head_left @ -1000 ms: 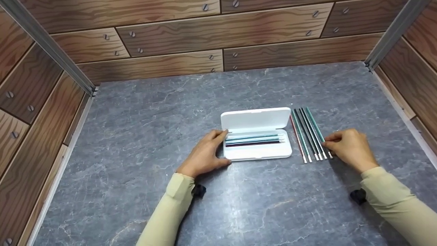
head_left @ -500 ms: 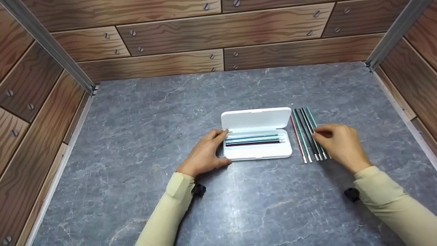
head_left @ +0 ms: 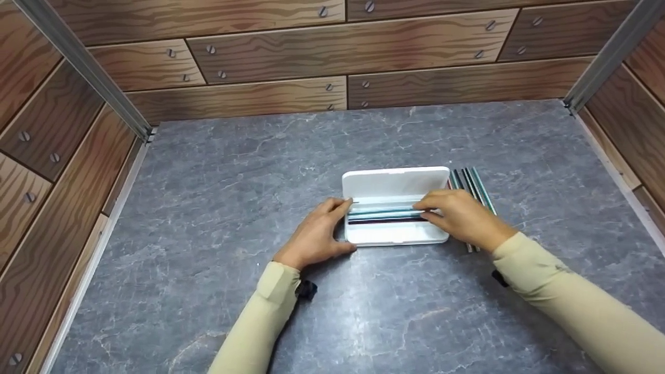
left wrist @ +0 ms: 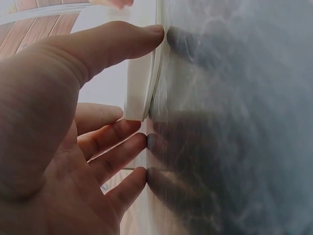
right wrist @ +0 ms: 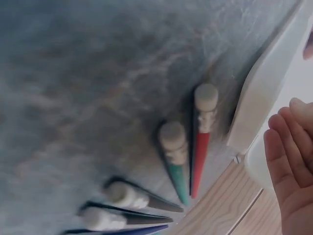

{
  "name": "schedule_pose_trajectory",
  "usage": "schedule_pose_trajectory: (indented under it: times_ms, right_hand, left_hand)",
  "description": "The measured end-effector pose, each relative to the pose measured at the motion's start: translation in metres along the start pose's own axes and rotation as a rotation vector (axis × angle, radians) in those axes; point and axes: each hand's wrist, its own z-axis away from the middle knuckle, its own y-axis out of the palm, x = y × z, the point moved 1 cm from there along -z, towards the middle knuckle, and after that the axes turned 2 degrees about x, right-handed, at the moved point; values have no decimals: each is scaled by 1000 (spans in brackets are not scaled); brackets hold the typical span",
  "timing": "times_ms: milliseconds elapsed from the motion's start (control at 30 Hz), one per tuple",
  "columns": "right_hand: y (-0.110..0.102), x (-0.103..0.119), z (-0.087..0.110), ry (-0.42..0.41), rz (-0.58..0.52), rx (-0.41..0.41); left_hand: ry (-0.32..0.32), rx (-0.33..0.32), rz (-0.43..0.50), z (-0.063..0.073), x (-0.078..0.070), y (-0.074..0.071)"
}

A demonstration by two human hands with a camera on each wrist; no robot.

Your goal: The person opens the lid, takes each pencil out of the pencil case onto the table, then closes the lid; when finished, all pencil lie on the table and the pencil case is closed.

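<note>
A white pencil case [head_left: 374, 237] stands open on the table, lid raised at the back, with several pencils [head_left: 384, 213] lying lengthwise inside. My left hand [head_left: 317, 234] holds its left end, thumb at the front corner and fingers at the back; in the left wrist view the thumb [left wrist: 122, 41] lies along the case's edge. Over the case's right half, my right hand [head_left: 457, 215] pinches at the eraser end of a teal pencil, hiding the other ends. Right of the case, loose pencils [head_left: 484, 193] lie side by side, partly under this hand.
The right wrist view shows white erasers on a red pencil [right wrist: 199, 161], a green pencil [right wrist: 178, 181] and several others, close to the case's side. Wood-patterned walls [head_left: 270, 57] enclose the grey marbled table [head_left: 234, 171] at the back and sides.
My right hand has left the row of loose pencils and moved left to the pencils inside the case. The left hand has kept its hold on the case.
</note>
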Motion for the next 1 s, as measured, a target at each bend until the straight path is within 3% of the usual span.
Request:
schedule_pose_trajectory:
  times_ms: [433,1000]
  right_hand:
    - [2,-3,-11,-36,76,169]
    - [3,9,-15,2,160,191]
  left_hand:
    - [6,-6,-12,0,0,1]
    - [3,-2,-5,-1,1,1]
